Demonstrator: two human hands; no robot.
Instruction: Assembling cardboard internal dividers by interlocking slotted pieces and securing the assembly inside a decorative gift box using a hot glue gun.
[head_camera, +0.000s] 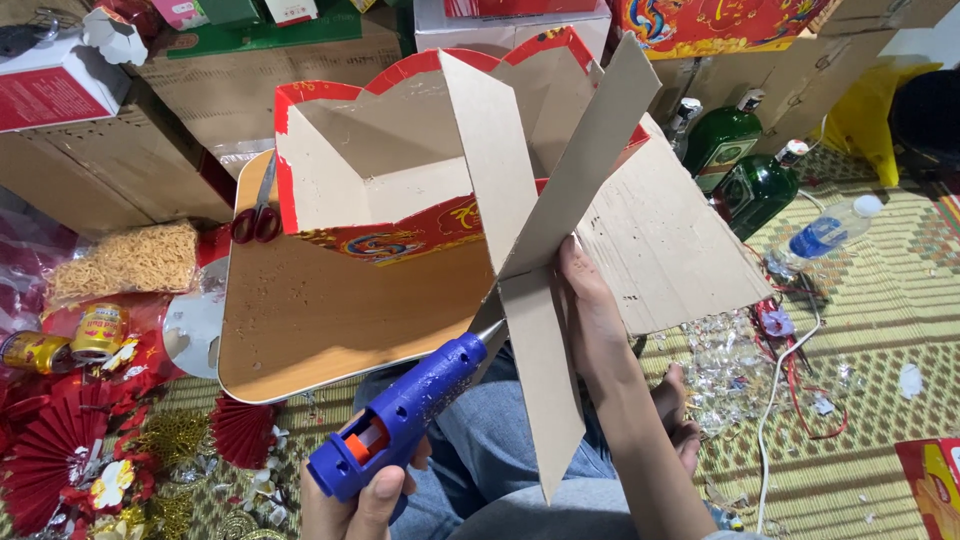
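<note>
In the middle of the frame, 2 long cardboard strips (530, 250) cross each other like a big X. The right hand (590, 300) sits just right of where they cross, with its fingers curled around the strips and holding them. At the bottom, left of the middle, the left hand (365, 495) grips a blue glue gun (400, 420) with an orange trigger, fingers wrapped tight around the handle. The tip of the glue gun points up and right and touches the strips just under the crossing. Behind the strips, in the upper middle, stands a red and gold box (390, 170) with its brown inside showing, and it rests on a small wooden table (300, 320). Red scissors (260, 215) lie on the left edge of the table, just beside the box. A flat cardboard sheet (670, 240) leans out to the right of the strips. In the upper right of the frame, 2 green bottles (740, 165) stand on a woven mat (880, 340), and a clear water bottle (825, 232) lies near them. At the left, 2 gold cans (70, 340) lie near a bag of yellow shreds (125, 260). Red paper fans (60, 455) fill the lower left corner.
</note>
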